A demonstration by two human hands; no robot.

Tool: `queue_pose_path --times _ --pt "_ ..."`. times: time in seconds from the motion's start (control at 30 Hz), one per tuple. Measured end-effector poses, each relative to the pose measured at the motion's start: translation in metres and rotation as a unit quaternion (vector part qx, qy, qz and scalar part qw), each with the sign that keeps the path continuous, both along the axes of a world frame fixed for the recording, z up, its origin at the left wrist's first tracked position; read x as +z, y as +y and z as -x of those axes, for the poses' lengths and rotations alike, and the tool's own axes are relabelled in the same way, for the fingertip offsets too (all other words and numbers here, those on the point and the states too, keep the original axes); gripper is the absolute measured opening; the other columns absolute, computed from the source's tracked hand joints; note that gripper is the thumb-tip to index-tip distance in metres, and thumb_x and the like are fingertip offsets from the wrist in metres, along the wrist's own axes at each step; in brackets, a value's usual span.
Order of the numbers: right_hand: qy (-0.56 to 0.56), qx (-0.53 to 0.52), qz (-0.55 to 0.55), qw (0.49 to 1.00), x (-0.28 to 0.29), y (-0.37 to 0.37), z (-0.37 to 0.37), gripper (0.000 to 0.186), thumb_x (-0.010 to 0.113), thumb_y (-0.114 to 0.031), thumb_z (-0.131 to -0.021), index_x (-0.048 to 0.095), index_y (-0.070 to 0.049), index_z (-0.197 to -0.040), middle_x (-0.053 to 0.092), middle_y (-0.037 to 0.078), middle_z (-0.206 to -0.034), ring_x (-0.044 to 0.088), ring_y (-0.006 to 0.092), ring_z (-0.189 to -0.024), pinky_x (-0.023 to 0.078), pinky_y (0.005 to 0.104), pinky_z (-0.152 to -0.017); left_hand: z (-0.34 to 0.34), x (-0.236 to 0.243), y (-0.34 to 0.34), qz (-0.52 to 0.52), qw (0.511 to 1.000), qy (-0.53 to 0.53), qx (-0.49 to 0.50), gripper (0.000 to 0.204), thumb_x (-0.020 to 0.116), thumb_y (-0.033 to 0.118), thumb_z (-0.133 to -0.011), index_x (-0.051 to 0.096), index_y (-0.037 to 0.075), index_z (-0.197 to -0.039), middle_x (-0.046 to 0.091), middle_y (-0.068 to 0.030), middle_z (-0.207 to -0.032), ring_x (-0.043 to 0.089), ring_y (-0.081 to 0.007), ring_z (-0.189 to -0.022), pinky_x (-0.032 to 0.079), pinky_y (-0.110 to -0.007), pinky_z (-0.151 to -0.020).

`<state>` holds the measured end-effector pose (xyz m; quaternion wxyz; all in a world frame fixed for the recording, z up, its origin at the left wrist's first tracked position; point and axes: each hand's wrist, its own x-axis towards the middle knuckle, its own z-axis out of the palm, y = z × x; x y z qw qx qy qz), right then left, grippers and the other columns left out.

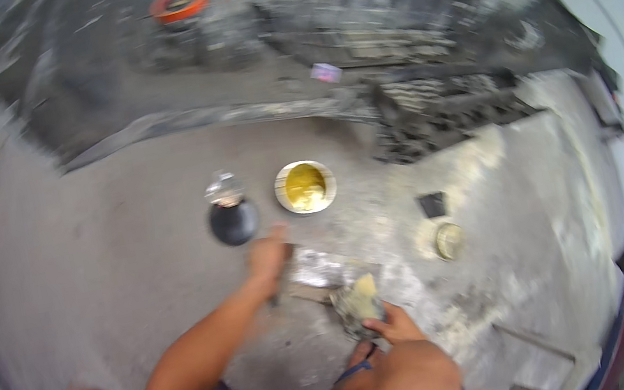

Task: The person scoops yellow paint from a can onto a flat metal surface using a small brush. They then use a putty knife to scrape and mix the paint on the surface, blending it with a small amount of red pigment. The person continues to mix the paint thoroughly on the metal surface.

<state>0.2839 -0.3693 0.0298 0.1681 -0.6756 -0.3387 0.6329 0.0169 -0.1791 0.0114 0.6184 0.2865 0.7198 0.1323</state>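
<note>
My left hand [266, 261], smeared by motion, appears closed at the left end of a flat, shiny metal plate [323, 267]. My right hand [395, 324] grips a grey piece caked with pale yellow paste [357, 304], held at the plate's near edge; its exact kind is too blurred to tell. Beyond the plate stands a round open can of yellow paste [306, 187]. To the can's left lies a black round lid [234, 223], with a crumpled, shiny clear-looking thing [223, 188] at its far edge.
A dark, dusty sheet-like panel [226, 85] spans the far side, bearing an orange tape roll [180, 3] and a small pink packet [325, 72]. On the powder-stained floor to the right are a black square [432, 205] and a small round tin [449, 241]. My knees frame the near side.
</note>
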Motion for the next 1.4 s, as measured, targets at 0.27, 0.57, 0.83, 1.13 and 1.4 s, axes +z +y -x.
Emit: queue_pose_path --times 0.27,0.57,0.83,1.13,1.4 --pt "0.618 -0.292 0.012 0.729 -0.048 0.002 0.07 0.072 0.073 -0.035 -0.098 0.037 -0.016 -0.157 0.058 0.001 -0.075 0.052 0.0107 -0.066 0.043 0.0298 -0.066 -0.027 -0.012 -0.072 -0.033 0.967 -0.206 -0.144 0.071 0.061 0.064 -0.098 0.055 0.004 -0.136 0.066 -0.0051 -0.086 0.06 -0.0123 -0.074 0.05 -0.027 -0.068" --pt "0.556 -0.243 0.029 0.794 0.0 0.061 0.047 0.094 0.043 -0.078 -0.096 0.036 -0.009 -0.158 0.054 0.023 -0.144 0.066 0.0394 -0.11 0.056 0.0456 -0.088 0.01 -0.026 -0.041 -0.277 0.937 -0.026 -0.209 0.049 0.061 0.051 -0.102 0.071 0.002 -0.1 0.067 -0.0143 -0.078 0.062 -0.0229 -0.072 0.05 -0.041 -0.07" --pt "0.251 -0.272 0.006 0.929 -0.019 0.069 0.045 0.03 0.062 -0.012 -0.1 0.062 0.008 -0.122 0.072 0.015 -0.112 0.072 0.024 -0.099 0.059 0.0399 -0.089 0.09 -0.034 -0.002 -0.19 0.945 0.264 -0.027 0.058 0.041 0.058 -0.105 0.066 0.005 -0.112 0.074 -0.0227 -0.101 0.069 -0.0456 -0.103 0.053 -0.054 -0.089" --pt "0.263 -0.365 -0.054 0.892 -0.018 0.019 0.038 0.045 0.065 0.002 -0.091 0.054 0.004 -0.135 0.067 0.016 -0.125 0.067 0.0281 -0.111 0.056 0.0436 -0.096 0.127 -0.057 0.02 -0.251 0.893 0.373 -0.02 0.038 0.061 0.032 -0.1 0.057 0.0 -0.121 0.063 -0.0262 -0.123 0.063 -0.0451 -0.114 0.049 -0.055 -0.093" --pt "0.303 -0.481 0.011 0.822 -0.004 -0.008 0.023 0.048 0.059 -0.002 -0.089 0.051 0.007 -0.135 0.064 0.018 -0.119 0.067 0.0327 -0.107 0.059 0.0478 -0.091 0.039 -0.05 0.08 -0.43 0.877 0.151 -0.153 0.05 0.06 0.032 -0.101 0.055 0.003 -0.141 0.056 -0.0225 -0.135 0.055 -0.0434 -0.126 0.045 -0.051 -0.105"
